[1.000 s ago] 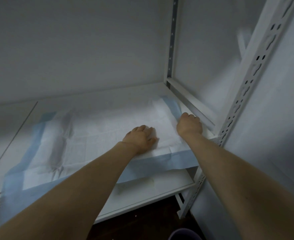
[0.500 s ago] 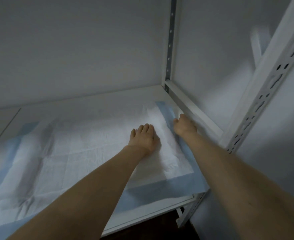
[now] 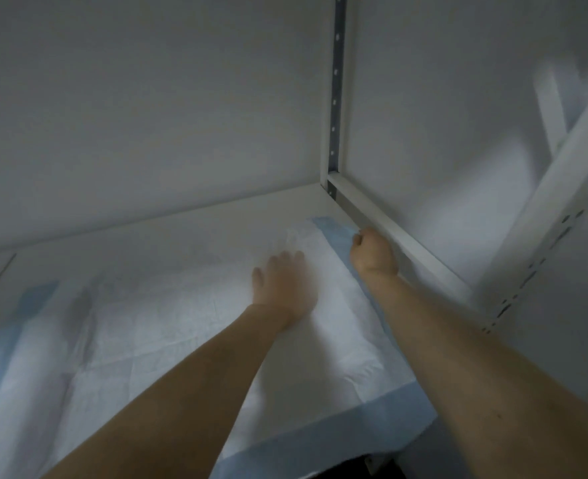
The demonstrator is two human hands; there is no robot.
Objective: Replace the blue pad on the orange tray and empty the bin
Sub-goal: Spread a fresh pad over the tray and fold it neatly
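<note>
A white pad with a blue border [image 3: 154,340] lies spread over a white shelf [image 3: 181,233]. Its front edge hangs over the shelf's front. My left hand [image 3: 282,281] rests flat on the pad, fingers together, pressing it down near the far right part. Fingers curled, my right hand [image 3: 372,252] grips the blue border at the pad's far right corner, beside the shelf's side rail. No orange tray and no bin are in view.
A white side rail [image 3: 399,233] runs along the shelf's right edge. A rear upright post [image 3: 335,98] stands in the back corner and a perforated front post [image 3: 562,209] rises at the right. White walls close off the back and right.
Both hands have slid farther back along the pad toward the rear right corner. The pad now lies deeper on the shelf, and my view has moved closer.
</note>
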